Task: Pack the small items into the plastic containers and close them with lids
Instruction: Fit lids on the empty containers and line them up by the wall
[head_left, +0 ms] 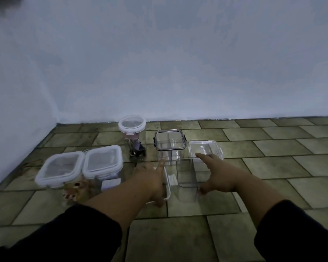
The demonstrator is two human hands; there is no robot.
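The tiled floor [235, 233] carries everything, and a pale wall [159, 53] closes its far edge and left side. Largest among the task's things are two square containers with white clip lids, the left square container [59, 169] and the right square container [102, 162], touching side by side near the floor's left edge. Both stand upright and already lidded, with small items visible through their clear walls, so that part of the packing looks done. Behind them, close to the far edge, a round-lidded container [132, 124] stands upright with small clips showing low inside it.

Near the middle of the floor stands a grey-rimmed container [170, 140], and just beside it on the right a white-lidded container [205, 149]; both look empty, though the clear plastic makes that hard to confirm. In front of them an open clear container [188, 176] stands with its long axis vertical and its mouth up, probably the next to be filled or lidded. A white lid [166, 183] lies flat just to its left.

The left hand [151, 178] reaches over that lid with fingers spread and gripping nothing. The right hand [218, 173] spans the open container, index finger stretched forward, thumb near its front wall, seemingly steadying it; whether it presses is unclear.
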